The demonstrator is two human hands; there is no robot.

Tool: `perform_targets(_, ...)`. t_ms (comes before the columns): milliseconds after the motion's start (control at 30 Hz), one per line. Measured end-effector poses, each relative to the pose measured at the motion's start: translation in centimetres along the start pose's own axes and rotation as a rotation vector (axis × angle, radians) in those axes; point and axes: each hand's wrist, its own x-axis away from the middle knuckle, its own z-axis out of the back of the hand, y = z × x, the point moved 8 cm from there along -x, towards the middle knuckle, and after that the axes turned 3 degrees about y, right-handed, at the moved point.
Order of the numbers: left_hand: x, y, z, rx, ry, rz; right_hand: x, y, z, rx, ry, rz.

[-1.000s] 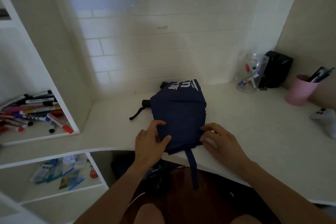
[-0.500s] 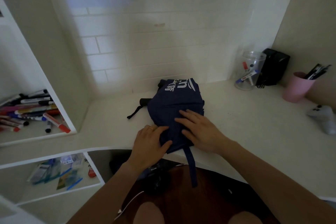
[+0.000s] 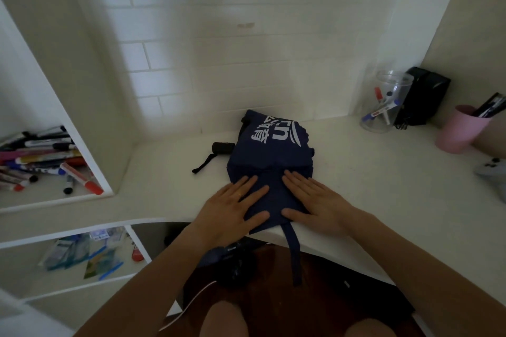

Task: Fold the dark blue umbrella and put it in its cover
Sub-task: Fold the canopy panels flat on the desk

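Note:
The dark blue umbrella [image 3: 271, 161] lies flat on the white desk [image 3: 383, 172], its fabric folded into a rough rectangle with white print at the far end. Its black handle [image 3: 223, 147] with a wrist cord pokes out on the left. A blue closing strap [image 3: 294, 252] hangs over the desk's front edge. My left hand [image 3: 232, 208] and my right hand [image 3: 315, 200] both lie palm down, fingers spread, on the near end of the fabric. A dark bundle [image 3: 232, 260] below the desk edge may be the cover; I cannot tell.
A clear jar [image 3: 386, 101] with markers, a black box [image 3: 424, 96] and a pink cup [image 3: 460, 128] of pens stand at the back right. A grey controller [image 3: 492, 169] lies at the right edge. Left shelves hold several markers [image 3: 41, 159].
My right hand slid from the umbrella's right edge onto the top of the fabric. Both hands went from gripping the edges to lying flat on it.

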Motion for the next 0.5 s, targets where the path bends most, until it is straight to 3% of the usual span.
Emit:
perform_targets(167,0.5,-1.0,0.3,-0.028,-0.016,0.002,1.3,1.8,0.9,0.022,-0.069,-0.094)
perform_targets(233,0.6,-1.1,0.1,-0.015,0.013,0.006,1.1,1.9,2.1,-0.171,-0.105,-0.178)
perform_targets(267,0.6,-1.1,0.1,-0.01,0.026,0.007,0.9,2.1,3.8,-0.332,-0.021,-0.246)
perform_targets(300,0.6,-1.1,0.0,-0.006,0.033,0.007,0.4,2.7,6.1,-0.484,0.165,-0.301)
perform_targets(367,0.6,-1.1,-0.1,-0.006,0.038,0.006,-0.5,4.2,11.0,-0.623,0.563,-0.391)
perform_targets(400,0.6,-1.0,0.0,-0.006,0.037,0.005,-1.3,5.2,12.5,-0.666,0.649,-0.453)
perform_targets(500,0.6,-0.9,0.2,-0.01,0.035,0.01,-5.2,6.9,12.4,-0.906,0.532,-0.614)
